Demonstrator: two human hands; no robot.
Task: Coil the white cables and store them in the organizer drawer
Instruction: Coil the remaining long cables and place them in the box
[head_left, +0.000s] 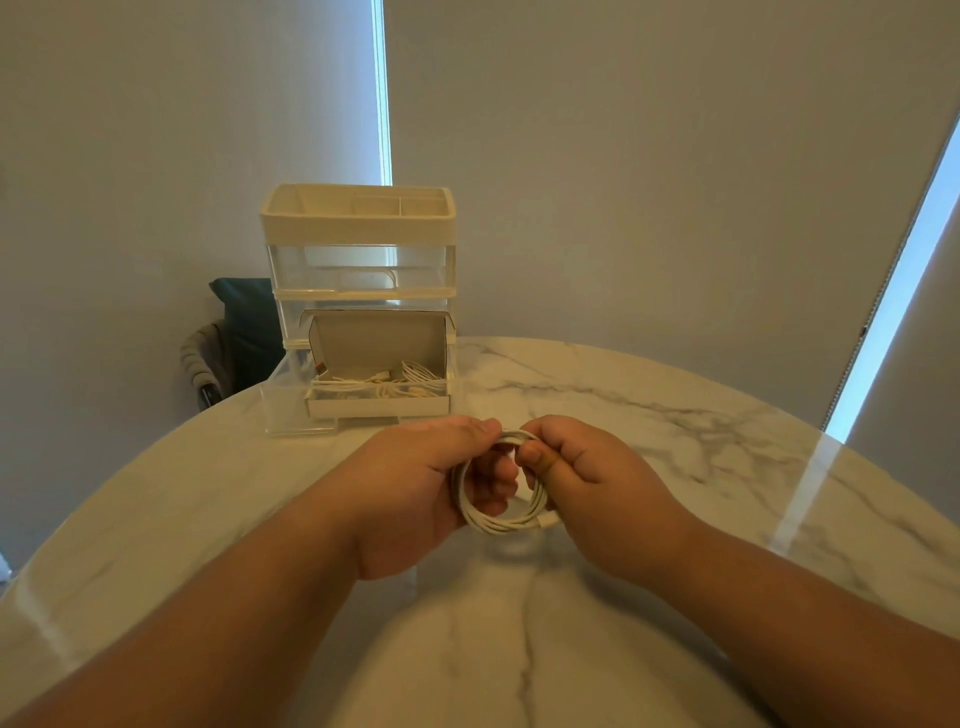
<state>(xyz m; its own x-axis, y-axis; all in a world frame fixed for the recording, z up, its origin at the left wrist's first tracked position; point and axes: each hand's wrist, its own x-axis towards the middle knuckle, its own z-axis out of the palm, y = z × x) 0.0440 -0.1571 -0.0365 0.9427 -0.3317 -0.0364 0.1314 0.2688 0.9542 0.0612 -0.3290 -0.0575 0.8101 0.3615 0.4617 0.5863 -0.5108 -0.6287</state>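
- White cable (498, 519): wound into a round coil of several loops; held above the marble table (649, 415), near the middle of the scene, between the two hands; a short white plug end shows at the lower right of the coil.
- Left hand (415, 493): on the left side of the coil; fingers passed through the ring from behind, thumb pressed onto its top; closed in a grasp on the coil.
- Right hand (582, 478): on the right side of the coil; fingers curled into a fist, thumb and forefinger pinching the loops at the top right; likewise grasping the coil; the two thumbs lie close together at the top of the ring.
- Organizer (358, 270): stands at the far edge of the table, left of centre; cream open-top tray with dividers above; clear drawers stacked beneath.
- Bottom drawer (291, 410): clear; pulled out toward the near side; its front lies just beyond the hands.
- Cardboard box (379, 358): sits in the open drawer; lid flap raised against the organizer; further white cables (410, 379) lie loosely coiled inside.
- Chair (234, 343): dark, partly visible behind the table at far left; grey cloth draped over it.
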